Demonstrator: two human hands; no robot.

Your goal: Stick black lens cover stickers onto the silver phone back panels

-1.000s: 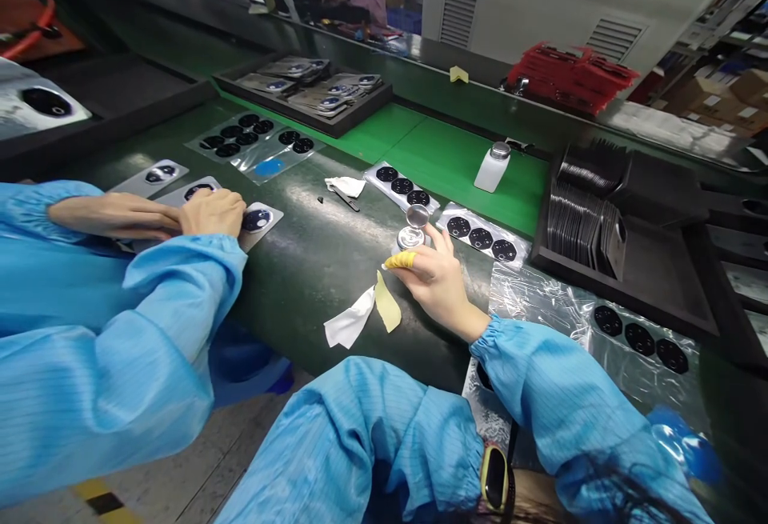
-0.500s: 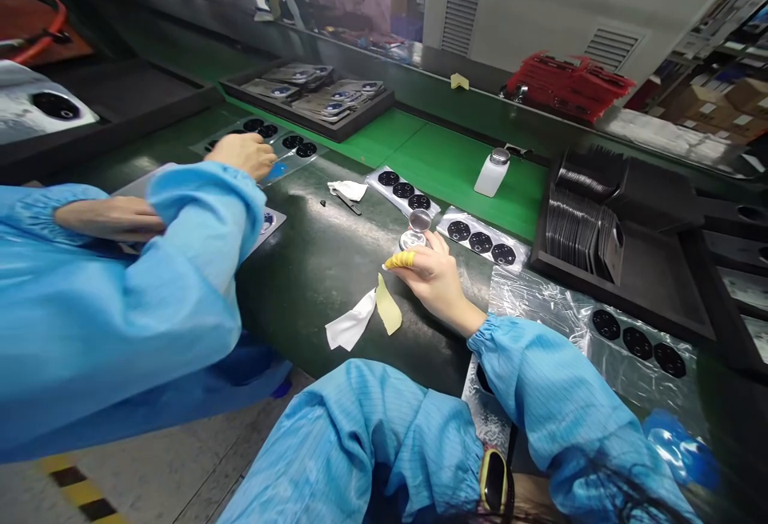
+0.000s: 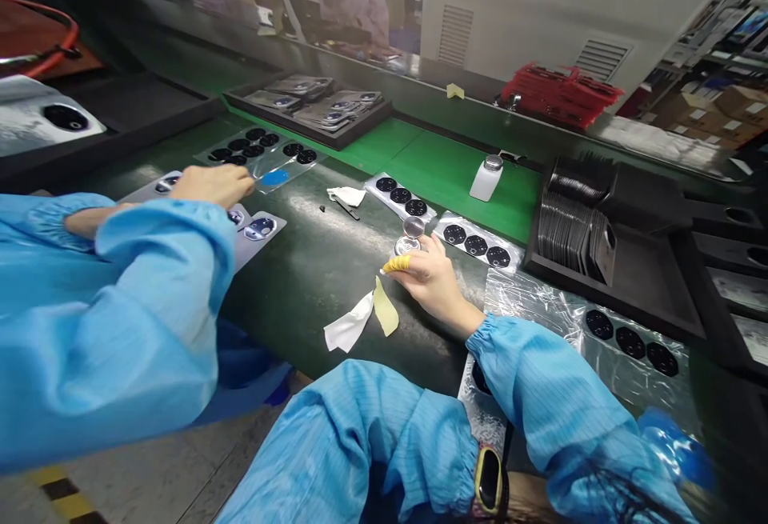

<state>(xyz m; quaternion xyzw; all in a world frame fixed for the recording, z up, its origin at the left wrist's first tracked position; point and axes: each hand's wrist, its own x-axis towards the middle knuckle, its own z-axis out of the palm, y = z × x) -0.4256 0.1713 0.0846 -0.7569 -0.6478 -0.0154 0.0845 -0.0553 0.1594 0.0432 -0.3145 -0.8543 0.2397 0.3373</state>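
My right hand, with a yellow finger cover on one finger, is closed around the side of a small round silver container. Its round lid stands raised at the back. My left forearm crosses low in front of me, with a yellow-edged wristband. Only a bit of my left hand shows beneath the right sleeve and some hair; its fingers are hidden. Near that arm lies a silvery panel with a dark round part.
Strips of black discs lie behind my right hand. White paper, a yellow-green slip, tweezers and a white bottle are around. A black tray holds stacked plates. A co-worker's hand works at left over panels.
The co-worker's hand has moved back from the black discs toward the panels at left. My right hand stays at the round container; the view has shifted slightly.
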